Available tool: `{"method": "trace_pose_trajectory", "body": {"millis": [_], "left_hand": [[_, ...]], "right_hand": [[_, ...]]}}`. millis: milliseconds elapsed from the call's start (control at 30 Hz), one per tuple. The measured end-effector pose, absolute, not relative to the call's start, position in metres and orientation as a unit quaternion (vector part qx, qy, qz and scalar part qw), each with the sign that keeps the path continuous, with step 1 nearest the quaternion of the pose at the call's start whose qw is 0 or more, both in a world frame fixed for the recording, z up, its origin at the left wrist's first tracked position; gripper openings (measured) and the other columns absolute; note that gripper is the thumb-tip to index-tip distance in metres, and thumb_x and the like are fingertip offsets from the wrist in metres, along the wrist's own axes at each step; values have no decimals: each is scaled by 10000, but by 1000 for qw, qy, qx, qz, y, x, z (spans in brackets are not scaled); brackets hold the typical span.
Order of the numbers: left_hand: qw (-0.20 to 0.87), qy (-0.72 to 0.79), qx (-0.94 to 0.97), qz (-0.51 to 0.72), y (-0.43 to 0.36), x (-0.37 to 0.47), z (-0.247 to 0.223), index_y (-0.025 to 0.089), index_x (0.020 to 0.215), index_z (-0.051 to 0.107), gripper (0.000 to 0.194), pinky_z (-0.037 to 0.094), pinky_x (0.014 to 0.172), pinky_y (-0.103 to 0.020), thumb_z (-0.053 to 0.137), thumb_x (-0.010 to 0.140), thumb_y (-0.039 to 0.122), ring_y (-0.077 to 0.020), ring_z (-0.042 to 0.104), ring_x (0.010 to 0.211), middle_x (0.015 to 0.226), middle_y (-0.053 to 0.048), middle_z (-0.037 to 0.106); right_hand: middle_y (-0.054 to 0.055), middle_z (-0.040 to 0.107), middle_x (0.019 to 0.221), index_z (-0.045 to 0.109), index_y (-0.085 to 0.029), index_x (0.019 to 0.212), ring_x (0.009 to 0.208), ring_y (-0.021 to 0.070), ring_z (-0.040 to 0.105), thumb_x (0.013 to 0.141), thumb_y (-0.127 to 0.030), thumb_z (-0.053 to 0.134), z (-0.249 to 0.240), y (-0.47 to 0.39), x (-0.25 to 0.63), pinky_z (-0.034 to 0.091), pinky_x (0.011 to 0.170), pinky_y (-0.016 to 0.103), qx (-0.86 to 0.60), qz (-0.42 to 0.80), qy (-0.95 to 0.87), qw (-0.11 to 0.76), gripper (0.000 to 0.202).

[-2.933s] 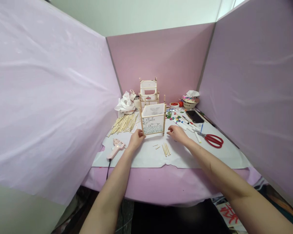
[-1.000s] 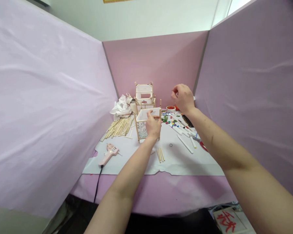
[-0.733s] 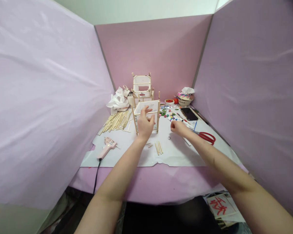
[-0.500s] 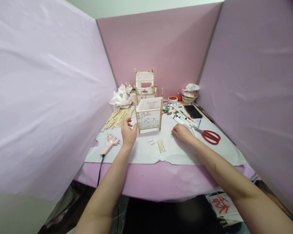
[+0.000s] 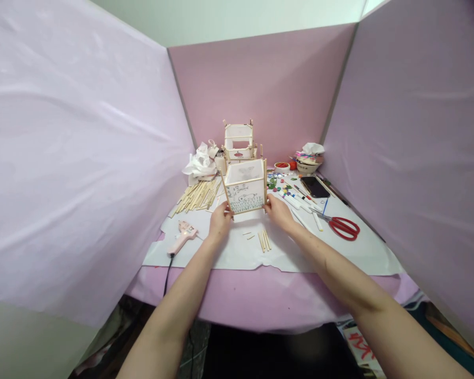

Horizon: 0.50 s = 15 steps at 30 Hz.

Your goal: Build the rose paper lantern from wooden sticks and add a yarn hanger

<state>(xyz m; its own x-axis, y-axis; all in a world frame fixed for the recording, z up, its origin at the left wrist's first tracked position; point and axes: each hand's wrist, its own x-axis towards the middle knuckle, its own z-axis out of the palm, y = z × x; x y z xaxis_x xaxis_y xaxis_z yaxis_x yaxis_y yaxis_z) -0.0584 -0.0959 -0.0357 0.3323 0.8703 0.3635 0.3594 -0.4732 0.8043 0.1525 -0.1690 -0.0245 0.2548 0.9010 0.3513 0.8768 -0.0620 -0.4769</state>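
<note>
A lantern frame of thin wooden sticks with white paper panels stands in the middle, slightly tilted. Its front panel carries a drawing of a rabbit over green grass. My left hand grips the lower left corner post, fingers closed round it. On the opposite side, my right hand pinches the lower right corner post. Short cut sticks lie on the white paper just in front of the lantern frame.
A pink glue gun lies at left, near a pile of wooden sticks. Red-handled scissors, white markers and a black phone lie at right. Behind stand another stick-and-paper structure and a bowl.
My right hand has come left from the paper near the scissors to the lantern's right post. My left hand has closed on the left post. The lantern has tilted slightly.
</note>
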Motion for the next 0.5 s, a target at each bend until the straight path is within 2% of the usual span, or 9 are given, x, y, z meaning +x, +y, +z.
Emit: {"method": "trace_pose_trajectory", "body": {"millis": [167, 267, 400, 500], "left_hand": [[472, 336, 602, 549, -138, -19, -25, 192, 1004, 501, 237, 563, 739, -307, 592, 785, 203, -142, 655, 768, 926, -31, 599], [608, 270, 427, 612, -166, 24, -9, 193, 962, 463, 260, 566, 797, -342, 637, 771, 170, -131, 666, 779, 912, -18, 592], [742, 186, 230, 602, -187, 76, 20, 181, 961, 492, 240, 535, 885, -328, 599, 785, 59, -115, 673, 834, 940, -33, 636], [777, 163, 181, 581, -188, 95, 39, 155, 922, 548, 160, 520, 897, -276, 517, 827, 29, -125, 661, 947, 948, -52, 662]], "right_hand": [[117, 621, 952, 581, -170, 1080, 869, 244, 543, 904, -251, 446, 50, -182, 170, 384, 767, 345, -660, -108, -650, 362, 236], [125, 595, 975, 628, -198, 1047, 917, 273, 505, 909, -308, 468, 110, -185, 165, 370, 792, 392, -631, -180, -672, 343, 238], [123, 577, 983, 667, -196, 988, 952, 285, 480, 895, -244, 488, 169, -183, 130, 358, 790, 405, -625, -223, -713, 228, 208], [132, 579, 995, 673, -157, 932, 945, 273, 502, 867, -145, 494, 187, -175, 97, 367, 785, 395, -611, -238, -744, 130, 191]]}}
